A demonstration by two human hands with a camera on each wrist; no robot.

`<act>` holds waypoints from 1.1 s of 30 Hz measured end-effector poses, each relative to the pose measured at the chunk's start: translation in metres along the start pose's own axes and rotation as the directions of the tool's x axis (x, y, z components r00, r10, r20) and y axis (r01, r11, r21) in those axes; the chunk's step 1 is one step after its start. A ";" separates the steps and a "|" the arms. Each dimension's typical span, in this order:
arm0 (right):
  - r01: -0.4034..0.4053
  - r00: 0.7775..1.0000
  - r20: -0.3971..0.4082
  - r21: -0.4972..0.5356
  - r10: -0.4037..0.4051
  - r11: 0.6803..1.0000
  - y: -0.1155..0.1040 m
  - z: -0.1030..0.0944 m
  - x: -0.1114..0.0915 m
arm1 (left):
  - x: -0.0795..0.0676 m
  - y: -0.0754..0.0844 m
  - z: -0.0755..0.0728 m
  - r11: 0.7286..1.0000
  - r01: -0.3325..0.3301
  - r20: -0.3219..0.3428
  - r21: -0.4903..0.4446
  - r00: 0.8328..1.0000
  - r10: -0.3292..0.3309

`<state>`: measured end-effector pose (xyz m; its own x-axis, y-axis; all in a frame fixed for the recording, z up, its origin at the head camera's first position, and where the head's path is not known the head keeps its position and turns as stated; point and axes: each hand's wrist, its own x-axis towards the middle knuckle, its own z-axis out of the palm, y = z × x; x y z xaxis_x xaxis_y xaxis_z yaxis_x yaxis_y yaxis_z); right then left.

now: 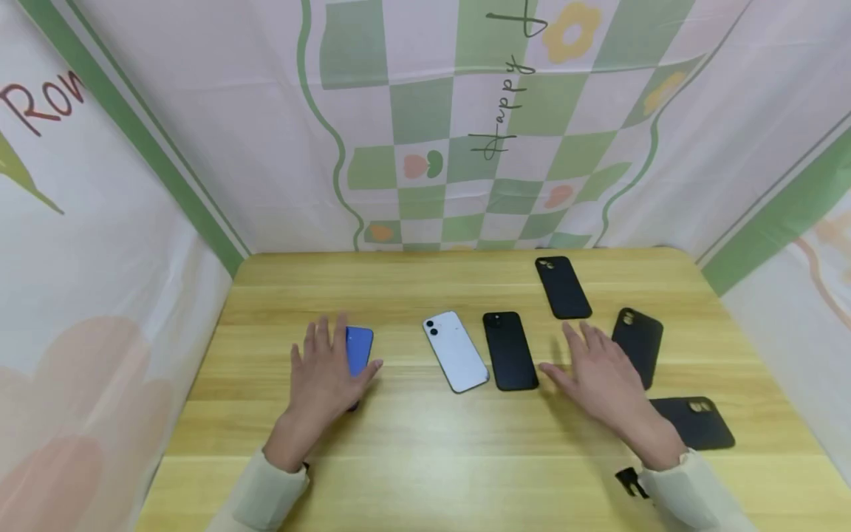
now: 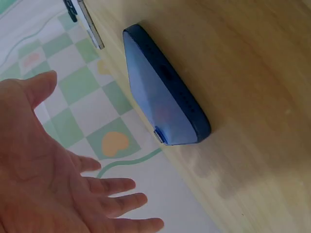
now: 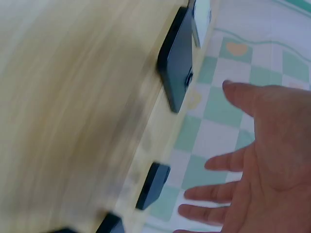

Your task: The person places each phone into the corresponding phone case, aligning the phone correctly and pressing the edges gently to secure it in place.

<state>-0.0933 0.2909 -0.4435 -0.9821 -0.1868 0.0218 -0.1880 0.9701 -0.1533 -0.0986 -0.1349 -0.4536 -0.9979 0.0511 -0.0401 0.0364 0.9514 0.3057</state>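
Note:
My left hand (image 1: 323,380) hovers with fingers spread over a blue phone (image 1: 360,347), covering part of it in the head view. In the left wrist view that phone (image 2: 155,92) lies on the table, back up, apart from the palm. My right hand (image 1: 601,377) is held above the table with its fingers extended, holding nothing. To its left lies a black phone (image 1: 510,353), beside a white phone (image 1: 457,353) with two camera lenses. Near the right fingertips and wrist are black phone cases: one at the back (image 1: 564,290), one at the right (image 1: 641,346) and one lower right (image 1: 701,423).
The wooden table (image 1: 439,473) is enclosed by a printed cloth (image 1: 425,111) at the back and sides. Its back edge meets the checkered cloth. A small black clip-like piece (image 1: 630,482) shows by the right sleeve.

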 end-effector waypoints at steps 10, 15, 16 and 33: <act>-0.275 0.960 0.070 0.029 0.272 0.961 0.051 -0.009 -0.025 | -0.003 -0.004 -0.001 0.993 0.107 0.025 0.058 0.994 -0.109; -0.399 0.894 0.223 0.007 0.388 0.917 0.080 -0.019 -0.037 | -0.004 -0.004 -0.001 0.989 0.134 0.066 0.065 0.988 -0.138; -0.430 0.871 0.262 0.000 0.415 0.903 0.084 -0.020 -0.039 | -0.005 -0.004 -0.001 0.988 0.137 0.072 0.067 0.987 -0.142; -0.589 0.651 0.471 -0.180 0.595 0.788 0.100 -0.020 -0.059 | -0.002 -0.007 0.007 0.983 0.163 0.147 0.082 0.974 -0.174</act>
<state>-0.0544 0.4021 -0.4406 -0.7480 0.3825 -0.5424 0.4294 0.9021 0.0441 -0.0962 -0.1397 -0.4626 -0.9702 -0.0709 -0.2319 -0.1224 0.9687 0.2159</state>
